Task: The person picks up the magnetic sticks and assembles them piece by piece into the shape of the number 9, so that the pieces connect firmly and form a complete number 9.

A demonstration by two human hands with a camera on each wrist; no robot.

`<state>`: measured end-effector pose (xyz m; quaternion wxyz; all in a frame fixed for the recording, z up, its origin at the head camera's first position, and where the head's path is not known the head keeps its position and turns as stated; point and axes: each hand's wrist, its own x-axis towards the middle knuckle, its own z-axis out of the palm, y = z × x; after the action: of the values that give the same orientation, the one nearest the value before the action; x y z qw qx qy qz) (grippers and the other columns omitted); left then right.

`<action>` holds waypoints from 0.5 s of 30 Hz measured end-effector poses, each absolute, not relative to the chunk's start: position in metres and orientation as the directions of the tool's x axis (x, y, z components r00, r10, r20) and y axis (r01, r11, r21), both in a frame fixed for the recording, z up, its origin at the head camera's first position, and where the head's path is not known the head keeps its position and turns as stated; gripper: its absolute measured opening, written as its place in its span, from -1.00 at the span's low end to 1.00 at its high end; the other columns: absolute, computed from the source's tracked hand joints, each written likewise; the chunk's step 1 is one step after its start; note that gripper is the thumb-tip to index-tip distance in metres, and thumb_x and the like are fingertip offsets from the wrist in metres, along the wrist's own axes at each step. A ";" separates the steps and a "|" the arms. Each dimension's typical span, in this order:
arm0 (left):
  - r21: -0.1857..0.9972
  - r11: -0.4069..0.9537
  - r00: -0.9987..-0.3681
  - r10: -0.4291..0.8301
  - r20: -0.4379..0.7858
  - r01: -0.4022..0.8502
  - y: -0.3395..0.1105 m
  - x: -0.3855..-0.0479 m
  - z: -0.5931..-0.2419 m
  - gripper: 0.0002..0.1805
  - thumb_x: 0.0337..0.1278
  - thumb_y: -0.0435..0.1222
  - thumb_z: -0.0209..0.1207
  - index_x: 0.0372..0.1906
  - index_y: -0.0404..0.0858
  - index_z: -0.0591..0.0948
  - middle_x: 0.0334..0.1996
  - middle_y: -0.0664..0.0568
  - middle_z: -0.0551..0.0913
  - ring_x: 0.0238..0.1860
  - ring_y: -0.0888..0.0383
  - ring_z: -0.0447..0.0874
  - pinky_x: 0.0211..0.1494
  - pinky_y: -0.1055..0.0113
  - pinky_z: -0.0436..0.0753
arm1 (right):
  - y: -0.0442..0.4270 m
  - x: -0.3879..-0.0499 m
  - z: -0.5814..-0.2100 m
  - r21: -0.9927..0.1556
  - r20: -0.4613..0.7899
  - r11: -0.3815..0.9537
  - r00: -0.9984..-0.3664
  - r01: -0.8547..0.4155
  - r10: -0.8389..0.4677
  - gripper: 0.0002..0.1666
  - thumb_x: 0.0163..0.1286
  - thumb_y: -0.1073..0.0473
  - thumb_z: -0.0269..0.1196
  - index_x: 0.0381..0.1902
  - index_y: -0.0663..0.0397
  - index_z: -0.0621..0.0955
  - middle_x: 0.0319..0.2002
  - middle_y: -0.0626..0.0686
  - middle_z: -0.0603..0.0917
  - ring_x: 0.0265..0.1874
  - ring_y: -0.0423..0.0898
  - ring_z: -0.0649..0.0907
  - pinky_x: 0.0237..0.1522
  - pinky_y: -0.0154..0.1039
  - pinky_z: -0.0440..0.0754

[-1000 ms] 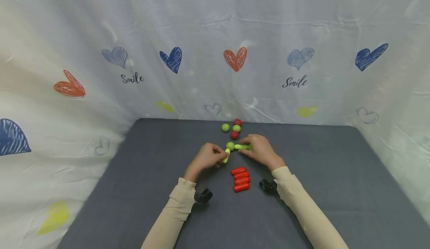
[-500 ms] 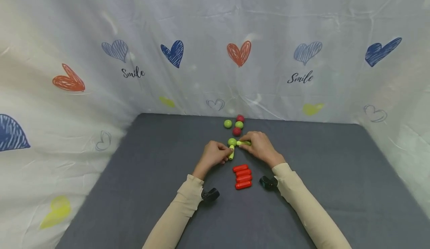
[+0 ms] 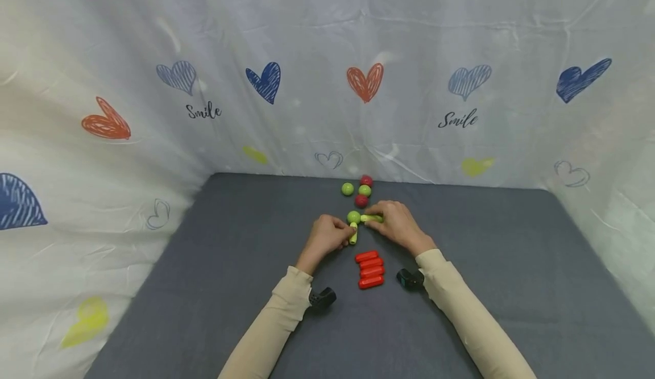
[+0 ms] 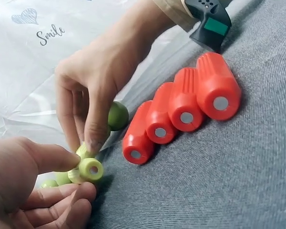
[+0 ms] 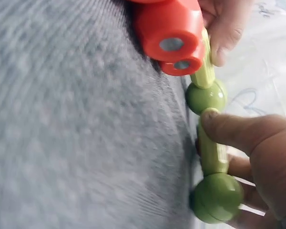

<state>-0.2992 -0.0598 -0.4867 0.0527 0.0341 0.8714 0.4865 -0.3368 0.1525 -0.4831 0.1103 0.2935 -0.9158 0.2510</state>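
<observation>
Backing grey cloth, heart-printed sheeting

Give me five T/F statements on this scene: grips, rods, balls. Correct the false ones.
1. Four red rods lie side by side. True.
2. The left grip pinches one of them. False: it pinches a yellow-green rod.
3. The right grip is empty. False: it holds another yellow-green rod.
4. A green ball lies between both held rods. True.
5. The four balls farthest back are all red. False: two are green.
</observation>
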 end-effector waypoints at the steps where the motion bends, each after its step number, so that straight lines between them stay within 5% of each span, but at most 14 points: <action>1: 0.854 0.519 -0.992 0.109 -0.055 0.010 -0.060 -0.300 -0.487 -0.80 0.16 -0.18 0.37 -0.45 -0.22 0.77 -0.69 0.08 0.66 -0.66 0.18 0.63 -0.55 0.32 0.59 | 0.153 -0.336 -0.481 -0.390 0.348 0.706 -0.804 -0.591 -0.481 -0.70 0.22 0.09 0.50 -0.10 0.04 0.79 -0.26 -0.03 0.74 -0.28 -0.07 0.69 -0.21 -0.06 0.63; 8: 0.835 0.548 -0.995 0.103 -0.013 0.046 -0.063 -0.305 -0.489 -0.79 0.18 -0.18 0.36 -0.28 -0.20 0.58 -0.62 0.10 0.65 -0.63 0.18 0.64 -0.55 0.29 0.58 | 0.157 -0.331 -0.472 -0.387 0.358 0.710 -0.805 -0.588 -0.472 -0.67 0.21 0.09 0.50 -0.07 0.05 0.78 -0.19 0.02 0.74 -0.19 0.01 0.68 -0.09 0.04 0.59; 15: 0.695 0.647 -0.943 0.301 0.143 0.312 -0.059 -0.303 -0.493 -0.93 0.43 -0.21 0.14 -0.13 -0.09 0.58 -0.64 0.16 0.56 -0.66 0.22 0.49 -0.55 0.32 0.41 | 0.164 -0.341 -0.471 -0.436 0.346 0.701 -0.825 -0.564 -0.448 -0.68 0.27 0.11 0.46 -0.06 0.10 0.77 -0.14 0.06 0.75 -0.16 0.01 0.70 -0.10 0.00 0.63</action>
<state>-0.3032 -0.0588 -0.4925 -0.0071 0.1690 0.9076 0.3843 -0.3412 0.1636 -0.4708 0.1071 0.2761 -0.9160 0.2705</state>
